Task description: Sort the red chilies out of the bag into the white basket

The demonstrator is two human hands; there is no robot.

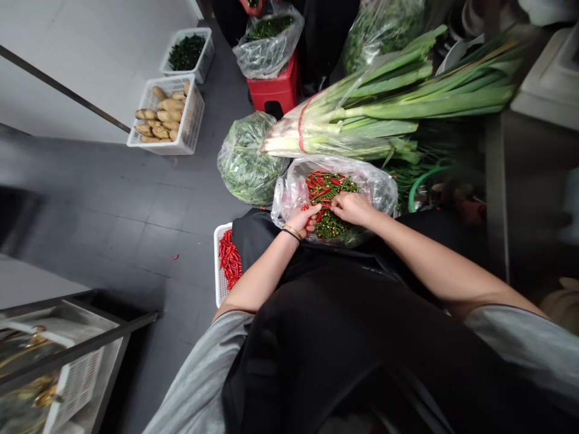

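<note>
A clear plastic bag (384, 187) lies open in front of me, holding red chili peppers (323, 181) and a mass of green stems (332, 224). My left hand (304, 220), with bands at the wrist, is closed around several red chilies at the bag's near left side. My right hand (353, 208) is over the bag's middle, thumb and fingers pinched together close to the left fingertips. Whatever sits between the right fingers is too small to make out. Beside my left forearm, a white basket (218, 265) holds loose red chilies (230, 259).
Bundled leeks (362, 114) and a bag of leafy greens (248, 160) lie just beyond the chili bag. Farther off are a crate of tubers (194, 114), a bin of dark greens (208, 51) and a red stool (275, 90) by another person. A metal rack (122, 328) stands left.
</note>
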